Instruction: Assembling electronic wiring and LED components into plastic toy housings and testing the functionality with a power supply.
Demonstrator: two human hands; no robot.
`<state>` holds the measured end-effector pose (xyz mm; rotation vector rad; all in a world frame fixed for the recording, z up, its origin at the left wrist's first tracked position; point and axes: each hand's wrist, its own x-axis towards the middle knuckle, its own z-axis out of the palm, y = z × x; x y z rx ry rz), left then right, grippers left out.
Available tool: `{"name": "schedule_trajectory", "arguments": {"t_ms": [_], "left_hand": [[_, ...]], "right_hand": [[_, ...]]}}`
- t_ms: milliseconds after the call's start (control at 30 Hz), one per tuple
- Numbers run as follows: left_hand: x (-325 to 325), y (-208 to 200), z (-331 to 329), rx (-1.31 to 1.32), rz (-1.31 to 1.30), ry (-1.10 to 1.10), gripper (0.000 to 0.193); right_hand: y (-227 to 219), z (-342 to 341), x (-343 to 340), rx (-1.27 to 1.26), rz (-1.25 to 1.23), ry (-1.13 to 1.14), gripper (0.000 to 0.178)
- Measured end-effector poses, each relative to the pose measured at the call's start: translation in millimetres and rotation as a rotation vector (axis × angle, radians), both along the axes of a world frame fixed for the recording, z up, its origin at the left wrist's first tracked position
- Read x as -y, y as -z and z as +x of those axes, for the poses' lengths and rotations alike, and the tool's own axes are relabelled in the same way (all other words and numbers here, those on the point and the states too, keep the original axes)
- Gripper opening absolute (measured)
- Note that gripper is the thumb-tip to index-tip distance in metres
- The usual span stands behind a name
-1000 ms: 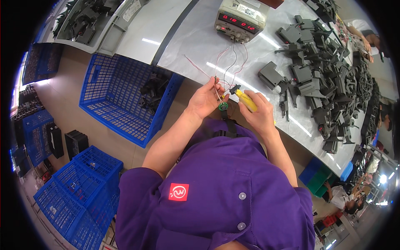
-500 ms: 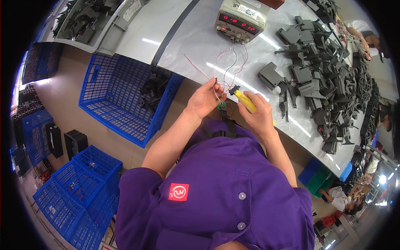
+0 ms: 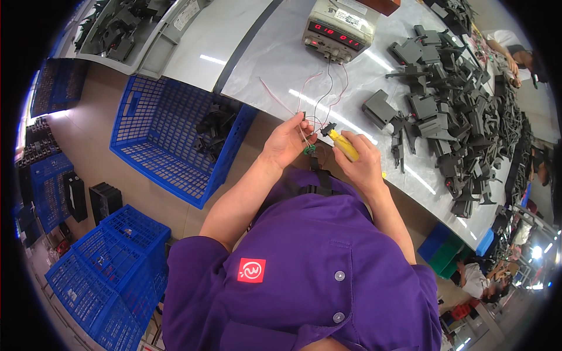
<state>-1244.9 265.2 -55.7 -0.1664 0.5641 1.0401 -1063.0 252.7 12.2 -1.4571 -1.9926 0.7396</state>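
My left hand [image 3: 285, 141] pinches thin wires [image 3: 303, 132] between thumb and fingers, at the table's near edge. A small green round part [image 3: 309, 150] hangs from these wires below the fingertips. In my right hand [image 3: 361, 158] is a yellow-handled tool [image 3: 344, 146], its black end [image 3: 329, 128] pointing toward the left hand's wires. The exact kind of tool cannot be made out. Red and black leads [image 3: 331, 93] run from a power supply [image 3: 338, 32] with a lit red display down to the wires. Loose pale wire ends [image 3: 271, 91] stick out to the upper left.
Dark grey plastic housings [image 3: 433, 111] lie heaped across the right of the grey table [image 3: 275, 70]. A blue crate [image 3: 170, 134] with dark parts stands at left, below a grey bin [image 3: 158, 52]. More blue crates [image 3: 111, 275] sit lower left. Other people [image 3: 477, 281] are at right.
My right hand and the yellow-handled tool have shifted very slightly left. The left hand keeps its pinch on the wires; the power supply's display reading has changed a little.
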Motion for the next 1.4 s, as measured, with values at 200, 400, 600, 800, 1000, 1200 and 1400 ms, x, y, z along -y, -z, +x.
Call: {"name": "schedule_trajectory", "arguments": {"t_ms": [200,400,600,800,1000,1200,1400], "left_hand": [[2,6,-3,-0.054,0.053,0.011,0.016],[3,11,-5,-0.030,0.078,0.037,0.017],[6,12,-5,-0.009,0.086,0.034,0.015],[6,4,-2,0.007,0.049,0.021,0.021],[5,-1,4,-0.169,0.072,0.118,0.022],[2,-11,10,-0.222,0.080,0.162,0.018],[2,-12,9,-0.347,0.131,0.239,0.024]], "right_hand": [[1,0,1,-0.003,0.002,0.000,0.030],[1,0,2,-0.006,-0.007,-0.005,0.029],[3,1,3,-0.005,0.012,-0.004,0.029],[1,-1,4,0.001,0.001,0.008,0.030],[-4,-3,3,0.041,0.037,-0.003,0.032],[-6,-5,3,0.076,0.079,-0.020,0.032],[-7,-5,3,0.108,0.084,-0.032,0.033]]}}
